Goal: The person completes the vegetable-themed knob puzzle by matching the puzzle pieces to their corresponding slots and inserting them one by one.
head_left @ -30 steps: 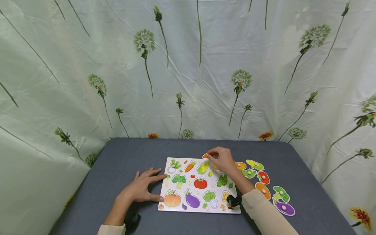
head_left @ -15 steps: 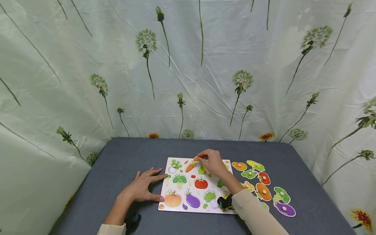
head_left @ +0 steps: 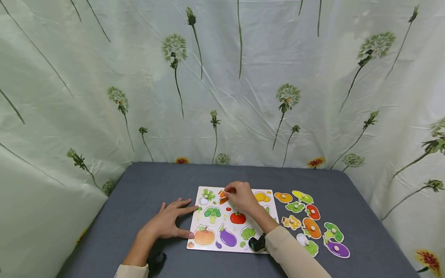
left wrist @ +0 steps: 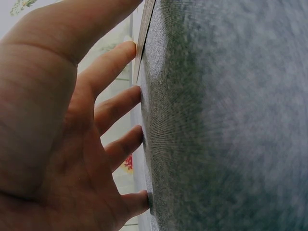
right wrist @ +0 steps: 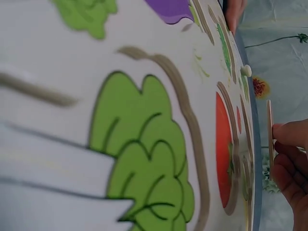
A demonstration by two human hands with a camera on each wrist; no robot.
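My right hand (head_left: 240, 197) pinches an orange carrot puzzle piece (head_left: 223, 194) above the printed carrot at the top of the white vegetable puzzle board (head_left: 199, 217). In the right wrist view the piece (right wrist: 270, 139) is seen edge-on, upright and raised off the board, between thumb and fingers. My left hand (head_left: 170, 220) lies spread at the board's left side, thumb and index fingertip at its edge. In the left wrist view its other fingertips (left wrist: 137, 91) rest on the grey cloth.
Right of the board lie several knobbed pieces, among them an eggplant (head_left: 336, 247), broccoli (head_left: 332, 231), tomato (head_left: 312, 212), pumpkin (head_left: 311, 227) and bok choy (head_left: 308, 244). A dandelion-print curtain (head_left: 222, 85) hangs behind the grey table (head_left: 167, 173).
My right hand has carried the carrot piece leftward from beyond the board's top edge to over the printed carrot. The left hand has stayed in place.
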